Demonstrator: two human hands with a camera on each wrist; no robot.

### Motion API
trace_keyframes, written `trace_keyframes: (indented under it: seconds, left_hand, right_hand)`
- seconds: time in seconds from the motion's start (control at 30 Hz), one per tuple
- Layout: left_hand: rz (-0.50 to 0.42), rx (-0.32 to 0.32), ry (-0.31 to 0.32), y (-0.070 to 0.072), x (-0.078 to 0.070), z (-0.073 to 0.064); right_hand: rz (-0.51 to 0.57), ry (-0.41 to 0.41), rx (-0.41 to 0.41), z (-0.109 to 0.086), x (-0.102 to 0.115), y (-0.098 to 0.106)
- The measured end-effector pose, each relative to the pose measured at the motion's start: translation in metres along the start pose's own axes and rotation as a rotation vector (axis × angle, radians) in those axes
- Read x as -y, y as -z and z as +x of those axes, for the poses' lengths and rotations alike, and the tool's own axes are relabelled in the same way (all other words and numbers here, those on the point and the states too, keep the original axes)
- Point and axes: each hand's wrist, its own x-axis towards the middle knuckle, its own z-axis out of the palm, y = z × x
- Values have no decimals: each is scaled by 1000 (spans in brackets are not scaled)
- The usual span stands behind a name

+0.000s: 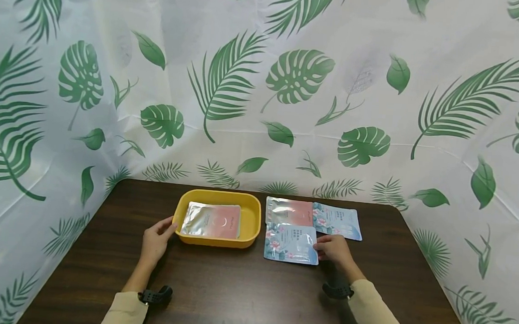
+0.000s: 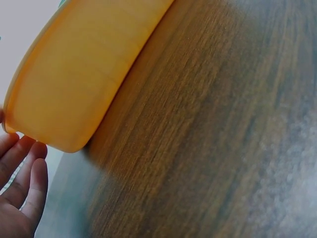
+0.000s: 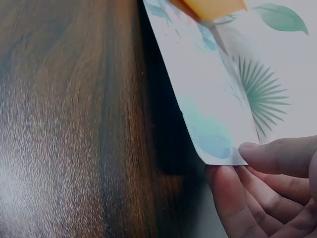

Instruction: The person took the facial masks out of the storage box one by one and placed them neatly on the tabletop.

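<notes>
In the head view, my left hand (image 1: 155,240) holds the left end of a yellow plastic tray (image 1: 251,221), with the fingertips against its outer wall in the left wrist view. A silver-and-pink face mask packet (image 1: 212,220) lies inside the tray. My right hand (image 1: 336,252) pinches the right edge of a blue floral face mask packet (image 1: 292,243) between thumb and fingers. A dark shadow shows under that packet (image 3: 198,99) in the right wrist view. Just behind it lie another silver-and-pink packet (image 1: 288,211) and a second blue floral packet (image 1: 338,221).
The dark wooden table (image 1: 241,296) backs onto a white sheet (image 1: 308,115) printed with green leaves. The tray and packets are near the table's far edge. A black wrist strap (image 1: 156,295) sits on the left wrist, and another (image 1: 337,291) on the right.
</notes>
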Motion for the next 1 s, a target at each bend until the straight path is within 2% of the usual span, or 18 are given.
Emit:
trace_keyframes:
  seconds: [0.53, 0.77, 1.0]
  left_hand:
    - [2, 6, 0, 0, -2, -2]
    - [-78, -9, -38, -1, 1, -3]
    - [-115, -10, -37, -1, 0, -3]
  right_hand:
    - [-193, 20, -23, -4, 4, 8]
    - [-270, 81, -39, -5, 12, 11]
    - [-336, 141, -52, -5, 23, 14]
